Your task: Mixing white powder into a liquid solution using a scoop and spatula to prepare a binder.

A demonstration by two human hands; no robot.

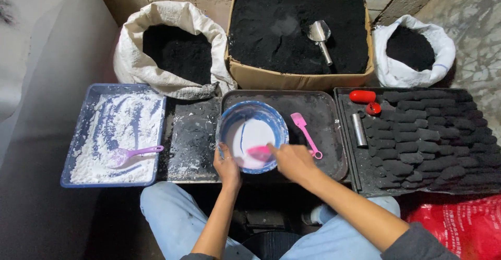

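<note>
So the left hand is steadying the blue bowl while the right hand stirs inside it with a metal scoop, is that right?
Not quite. The head view shows the right hand stirring with a pink spatula, not a metal scoop; the metal scoop lies in the cardboard box of black powder. The left hand does steady the blue bowl.

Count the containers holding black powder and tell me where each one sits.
3. A white sack at the back left, a cardboard box with a metal scoop in the back middle, and a smaller white bag at the back right. Others may lie out of view.
</note>
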